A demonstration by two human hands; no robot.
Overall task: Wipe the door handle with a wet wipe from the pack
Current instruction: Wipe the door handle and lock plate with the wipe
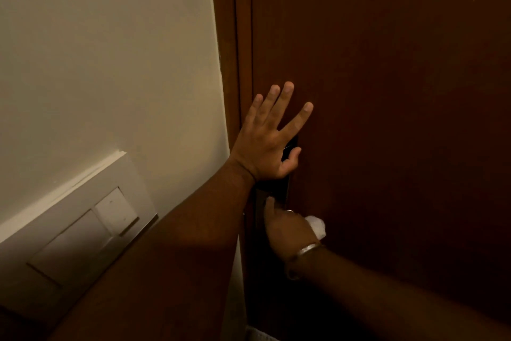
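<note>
My left hand lies flat against the dark brown door, fingers spread, over the top of a black lock plate. Just below it, my right hand is closed around a white wet wipe that sticks out to the right of the knuckles. That hand presses against the plate where the handle sits. The handle itself is hidden under my right hand. The wipe pack is not in view.
A cream wall fills the left side, with a white switch panel low on it. The wooden door frame runs down between wall and door. The lighting is dim.
</note>
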